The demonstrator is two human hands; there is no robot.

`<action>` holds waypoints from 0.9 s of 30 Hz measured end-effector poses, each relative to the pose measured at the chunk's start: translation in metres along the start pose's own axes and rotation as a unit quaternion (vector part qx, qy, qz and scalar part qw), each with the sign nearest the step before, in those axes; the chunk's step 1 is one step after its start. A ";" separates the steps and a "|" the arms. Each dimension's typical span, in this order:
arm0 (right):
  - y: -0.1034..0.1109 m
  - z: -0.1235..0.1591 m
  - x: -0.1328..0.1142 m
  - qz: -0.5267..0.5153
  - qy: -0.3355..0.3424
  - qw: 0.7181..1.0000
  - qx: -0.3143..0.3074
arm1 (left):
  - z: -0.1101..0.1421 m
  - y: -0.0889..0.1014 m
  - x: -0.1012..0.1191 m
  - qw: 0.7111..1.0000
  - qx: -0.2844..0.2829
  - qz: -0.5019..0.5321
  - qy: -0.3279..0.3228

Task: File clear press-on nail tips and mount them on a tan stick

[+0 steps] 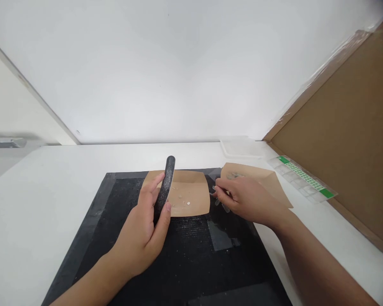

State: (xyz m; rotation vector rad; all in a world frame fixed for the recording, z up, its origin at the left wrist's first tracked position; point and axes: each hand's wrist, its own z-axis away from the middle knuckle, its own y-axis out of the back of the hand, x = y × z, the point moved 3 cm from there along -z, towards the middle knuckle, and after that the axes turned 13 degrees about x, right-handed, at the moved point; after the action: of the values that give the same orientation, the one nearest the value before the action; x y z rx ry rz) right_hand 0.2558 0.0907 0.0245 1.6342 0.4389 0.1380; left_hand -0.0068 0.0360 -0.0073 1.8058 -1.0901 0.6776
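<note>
My left hand (147, 224) is wrapped round a black nail file (167, 180), whose gritty face is dusted with white powder. The file stands nearly upright over a brown paper sheet (193, 193) that bears several small pale bits. To the right, my right hand (239, 196) is closed in a pinch, with a small clear sliver, like a false nail tip (212, 194), showing at the fingertips. Several clear nail tips (225, 208) lie on the dark surface just under it. Behind that hand sits a second brown paper sheet (268, 177) with clear pieces on it, partly hidden.
A black board (191, 263), with glossy tape patches and white dust, lies on the white table (28, 221). A clear compartment case (306, 178) with a green label strip and a translucent lid (241, 147) are at the back right. A cardboard panel (344, 127) stands on the right.
</note>
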 end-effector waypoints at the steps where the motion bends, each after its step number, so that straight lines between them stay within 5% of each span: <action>1: 0.001 0.000 0.000 0.000 -0.001 1.000 0.000 | 0.000 0.000 0.000 1.000 0.000 0.003 0.000; 27: 0.006 0.006 0.012 -0.051 0.033 0.998 -0.007 | 0.000 0.000 0.001 1.000 0.001 0.017 0.012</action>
State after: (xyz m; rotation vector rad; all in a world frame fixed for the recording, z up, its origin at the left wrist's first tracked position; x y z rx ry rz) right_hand 0.2706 0.0891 0.0278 1.5939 0.5695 0.1176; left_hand -0.0064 0.0351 -0.0064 1.7792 -1.1076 0.7192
